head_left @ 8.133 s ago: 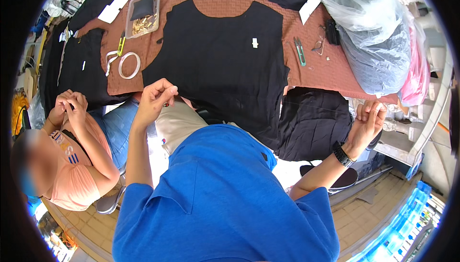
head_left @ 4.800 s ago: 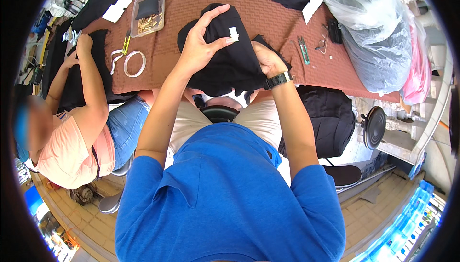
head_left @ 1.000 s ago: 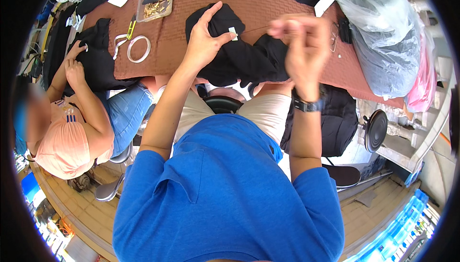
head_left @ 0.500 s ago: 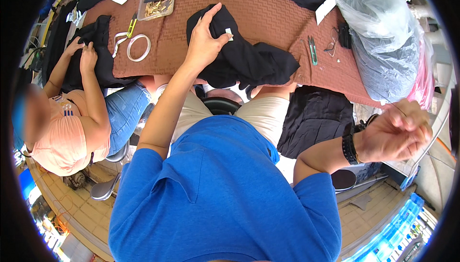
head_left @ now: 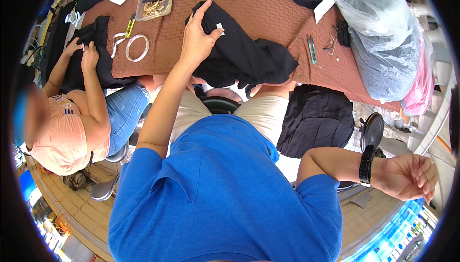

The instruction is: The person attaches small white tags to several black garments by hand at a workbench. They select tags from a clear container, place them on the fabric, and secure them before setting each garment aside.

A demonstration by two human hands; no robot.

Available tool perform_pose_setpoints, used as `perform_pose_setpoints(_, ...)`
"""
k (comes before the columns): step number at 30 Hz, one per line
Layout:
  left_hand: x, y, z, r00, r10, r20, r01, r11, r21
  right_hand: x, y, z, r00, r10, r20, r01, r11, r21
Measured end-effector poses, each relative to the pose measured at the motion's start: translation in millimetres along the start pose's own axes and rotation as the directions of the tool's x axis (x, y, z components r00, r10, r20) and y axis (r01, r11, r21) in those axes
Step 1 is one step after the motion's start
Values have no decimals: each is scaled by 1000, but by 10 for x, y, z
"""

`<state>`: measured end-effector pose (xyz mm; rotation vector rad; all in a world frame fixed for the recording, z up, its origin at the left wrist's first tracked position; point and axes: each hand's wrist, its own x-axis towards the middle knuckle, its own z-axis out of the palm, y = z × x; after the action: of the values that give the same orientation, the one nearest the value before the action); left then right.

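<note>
A black garment (head_left: 249,56) lies across the near edge of the brown-covered table, part of it hanging over my lap. My left hand (head_left: 196,39) rests on its left part, fingers stretched out and thumb spread apart. The thumb tip is at a small white label (head_left: 220,28) on the black cloth. Far out to the right, away from the table, my right hand (head_left: 406,176) is raised with its fingers curled together in a pinch. Whatever it may hold is too fine to make out. A black watch band (head_left: 366,166) is round that wrist.
Thread snips (head_left: 312,50) and glasses (head_left: 331,40) lie to the right, beside a large plastic bag (head_left: 383,37). On the left are a clear box (head_left: 158,8) of brass-coloured pieces, a yellow cutter (head_left: 130,27) and a white ring (head_left: 137,48). A co-worker (head_left: 72,132) handles black cloth there.
My right hand has swung down and slightly outward, its fingers still curled. My left hand has shifted a little left and away from me, with the label and the cloth under it.
</note>
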<state>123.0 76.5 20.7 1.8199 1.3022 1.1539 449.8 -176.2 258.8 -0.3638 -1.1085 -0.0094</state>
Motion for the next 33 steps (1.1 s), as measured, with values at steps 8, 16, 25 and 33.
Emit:
perform_pose_setpoints(8, 40, -113, -31, 1000, 7, -28, -7, 1000, -12, 159, -196, -147, 990, -103, -92, 108, 993, 52)
perform_pose_setpoints(16, 47, -101, -48, 999, -40, -20, 40, 999, -18, 247, -351, -209, 984, -143, -107, 151, 986, 68)
perform_pose_setpoints(25, 9, 423, -82, 967, -96, 236, 218, 790, -573, -777, 648, 638, 667, 730, 147, -577, 632, -517)
perform_pose_setpoints(33, -59, 561, -152, 959, -85, 272, 242, 747, -619, -1898, 1722, 973, 582, 752, 311, -486, 628, -608)
